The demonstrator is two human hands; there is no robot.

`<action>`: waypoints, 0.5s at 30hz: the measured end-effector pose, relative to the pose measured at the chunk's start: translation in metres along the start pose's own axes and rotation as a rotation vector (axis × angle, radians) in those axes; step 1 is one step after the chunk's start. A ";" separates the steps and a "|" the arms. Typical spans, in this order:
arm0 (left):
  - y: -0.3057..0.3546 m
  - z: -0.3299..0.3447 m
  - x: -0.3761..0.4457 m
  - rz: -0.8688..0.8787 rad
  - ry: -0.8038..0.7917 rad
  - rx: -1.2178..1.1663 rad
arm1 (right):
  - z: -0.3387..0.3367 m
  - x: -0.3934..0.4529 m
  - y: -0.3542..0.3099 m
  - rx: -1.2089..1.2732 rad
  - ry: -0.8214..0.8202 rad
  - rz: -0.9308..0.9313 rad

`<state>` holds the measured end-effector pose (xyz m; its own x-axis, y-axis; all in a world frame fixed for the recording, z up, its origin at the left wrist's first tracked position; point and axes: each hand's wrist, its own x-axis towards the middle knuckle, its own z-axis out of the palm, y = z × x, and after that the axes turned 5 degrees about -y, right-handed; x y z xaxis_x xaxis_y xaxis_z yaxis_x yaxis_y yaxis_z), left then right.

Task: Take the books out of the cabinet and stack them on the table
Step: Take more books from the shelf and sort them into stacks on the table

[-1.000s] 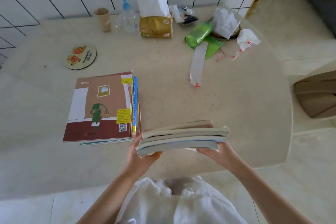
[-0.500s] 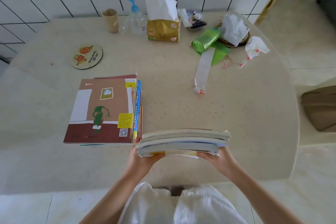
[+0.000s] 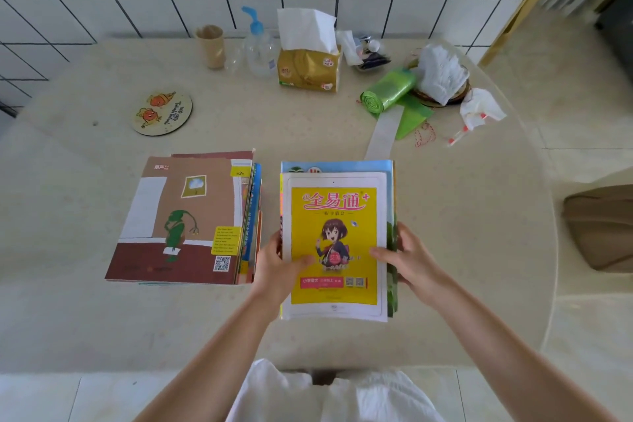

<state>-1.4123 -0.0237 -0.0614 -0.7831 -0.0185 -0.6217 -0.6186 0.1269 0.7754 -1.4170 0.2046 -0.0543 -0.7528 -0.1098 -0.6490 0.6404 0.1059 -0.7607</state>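
Note:
A bundle of thin books (image 3: 334, 209), topped by a yellow cover with a cartoon girl, lies flat over the beige table (image 3: 462, 216) near its front edge. My left hand (image 3: 277, 264) grips the bundle's left edge with the thumb on the cover. My right hand (image 3: 409, 260) grips its right edge the same way. Just to the left lies a stack of books (image 3: 185, 219) with a brown picture cover on top, a small gap apart from the bundle. The cabinet is out of view.
Along the tiled wall stand a paper cup (image 3: 210, 46), a pump bottle (image 3: 258, 44) and a tissue pack (image 3: 310, 68). A green bag roll (image 3: 388, 91), crumpled tissues (image 3: 442, 75) and a round coaster (image 3: 162, 111) lie further back. A brown seat (image 3: 599, 226) stands at the right.
The bundle, held edge-on near my body before, has moved forward and now lies flat with its yellow cover facing up beside the stack. Both hands stayed on its sides.

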 end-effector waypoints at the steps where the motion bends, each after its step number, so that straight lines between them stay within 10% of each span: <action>1: 0.003 0.003 0.006 -0.032 0.012 0.006 | 0.001 0.006 -0.001 0.011 0.014 0.042; 15: 0.017 0.010 0.054 -0.259 0.151 0.015 | 0.014 0.073 -0.007 0.001 0.040 0.323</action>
<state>-1.4642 -0.0125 -0.0828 -0.6009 -0.1992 -0.7741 -0.7988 0.1136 0.5908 -1.4744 0.1818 -0.0965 -0.5164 -0.0319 -0.8557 0.8470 0.1278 -0.5159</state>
